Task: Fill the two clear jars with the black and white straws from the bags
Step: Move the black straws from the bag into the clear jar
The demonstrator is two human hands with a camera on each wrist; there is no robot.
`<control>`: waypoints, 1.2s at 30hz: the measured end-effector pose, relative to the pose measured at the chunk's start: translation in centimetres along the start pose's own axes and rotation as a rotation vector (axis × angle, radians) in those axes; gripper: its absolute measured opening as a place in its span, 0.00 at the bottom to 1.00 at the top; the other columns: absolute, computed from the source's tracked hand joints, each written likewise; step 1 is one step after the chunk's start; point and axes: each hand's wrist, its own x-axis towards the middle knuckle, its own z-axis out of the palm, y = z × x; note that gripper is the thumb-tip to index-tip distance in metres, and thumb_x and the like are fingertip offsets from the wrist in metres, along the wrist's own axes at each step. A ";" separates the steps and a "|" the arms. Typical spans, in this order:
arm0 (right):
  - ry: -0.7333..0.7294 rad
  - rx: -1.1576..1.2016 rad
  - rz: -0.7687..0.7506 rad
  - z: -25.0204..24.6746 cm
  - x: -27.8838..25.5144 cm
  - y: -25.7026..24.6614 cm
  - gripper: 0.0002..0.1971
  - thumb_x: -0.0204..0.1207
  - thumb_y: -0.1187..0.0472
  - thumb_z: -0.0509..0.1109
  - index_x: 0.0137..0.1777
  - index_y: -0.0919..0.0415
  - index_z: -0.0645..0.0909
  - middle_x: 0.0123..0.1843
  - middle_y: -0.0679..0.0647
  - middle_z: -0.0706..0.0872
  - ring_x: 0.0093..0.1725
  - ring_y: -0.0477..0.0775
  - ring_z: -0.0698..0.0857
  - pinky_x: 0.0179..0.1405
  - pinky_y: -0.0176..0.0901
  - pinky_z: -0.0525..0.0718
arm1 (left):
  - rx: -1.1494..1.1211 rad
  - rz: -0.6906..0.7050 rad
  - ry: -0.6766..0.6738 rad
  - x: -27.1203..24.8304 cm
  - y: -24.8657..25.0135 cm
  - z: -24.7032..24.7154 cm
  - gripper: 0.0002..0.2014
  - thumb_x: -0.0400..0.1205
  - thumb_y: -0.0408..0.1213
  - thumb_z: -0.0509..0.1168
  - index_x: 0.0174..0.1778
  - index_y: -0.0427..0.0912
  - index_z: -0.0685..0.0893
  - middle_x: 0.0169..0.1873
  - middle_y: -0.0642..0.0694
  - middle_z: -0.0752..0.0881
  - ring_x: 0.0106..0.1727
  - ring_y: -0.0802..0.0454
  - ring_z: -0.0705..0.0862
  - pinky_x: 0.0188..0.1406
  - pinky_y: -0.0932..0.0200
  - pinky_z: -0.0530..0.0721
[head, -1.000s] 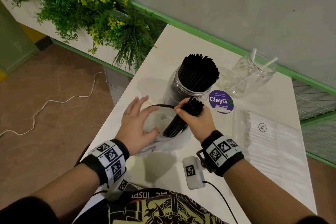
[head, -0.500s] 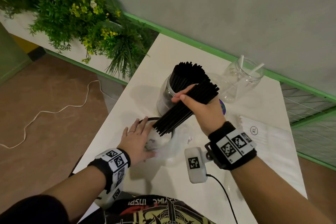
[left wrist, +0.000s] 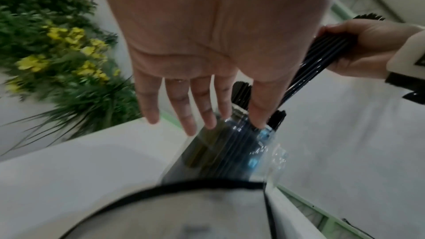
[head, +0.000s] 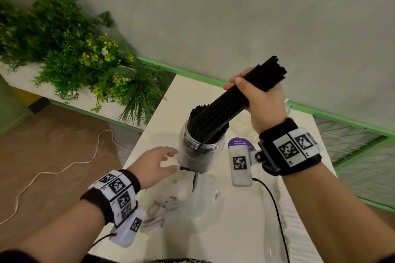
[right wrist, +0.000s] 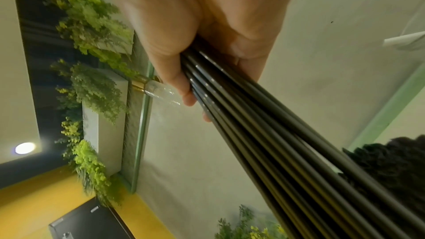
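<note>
nearest on the desk (head: 235, 230) lies the slack clear bag (head: 198, 190), seemingly emptied, though glare makes that hard to judge. beyond it the left hand (head: 154, 164) hovers just beside the jar (head: 201, 151), fingers straight and holding nothing. the jar is packed with black straws. farther up, the right hand (head: 263, 102) wraps its grip round a bundle of black straws (head: 230, 102), lower tips at the jar mouth. they look light, stiff and slick; hold mid-length, firmly, and steady the jar wall.

White table (head: 235, 230): grey wall (head: 235, 17) with green trim (head: 192, 74) behind; planter greenery (head: 81, 60) to its left; brown floor (head: 42, 145), white cable (head: 64, 166) below
</note>
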 end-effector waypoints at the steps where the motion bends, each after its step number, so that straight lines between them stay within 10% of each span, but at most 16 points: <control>1: -0.001 0.002 -0.010 -0.1 0.1 -0.3 0.10 0.76 0.75 0.68 0.39 0.60 0.80 0.42 0.61 0.85 0.43 0.61 0.90 0.47 0.55 0.89 | -0.003 0.037 0.051 0.7 0.8 -0.3 0.20 0.78 0.46 0.70 0.65 0.54 0.78 0.59 0.56 0.81 0.58 0.58 0.82 0.58 0.60 0.80; 8: 0.013 0.010 0.006 -0.9 0.5 -1.0 0.06 0.77 0.74 0.67 0.44 0.64 0.78 0.44 0.62 0.85 0.46 0.62 0.90 0.48 0.59 0.88 | -0.024 0.112 0.141 4.2 5.1 0.3 0.14 0.76 0.42 0.72 0.56 0.55 0.82 0.41 0.54 0.83 0.38 0.60 0.81 0.41 0.68 0.77; 17: -0.035 0.010 -0.091 -1.7 0.7 -1.6 0.06 0.77 0.74 0.67 0.44 0.64 0.80 0.44 0.64 0.85 0.46 0.63 0.90 0.50 0.58 0.89 | 0.050 0.150 0.356 6.5 6.7 1.7 0.12 0.79 0.47 0.69 0.54 0.47 0.87 0.44 0.52 0.84 0.46 0.51 0.84 0.50 0.55 0.84; 36: -0.079 -0.084 -0.098 -1.3 0.0 -0.2 0.05 0.77 0.75 0.68 0.44 0.66 0.81 0.40 0.57 0.87 0.47 0.65 0.89 0.51 0.59 0.89 | 0.066 0.101 0.251 5.5 3.5 1.8 0.17 0.77 0.45 0.70 0.63 0.57 0.81 0.42 0.57 0.79 0.47 0.56 0.79 0.51 0.62 0.77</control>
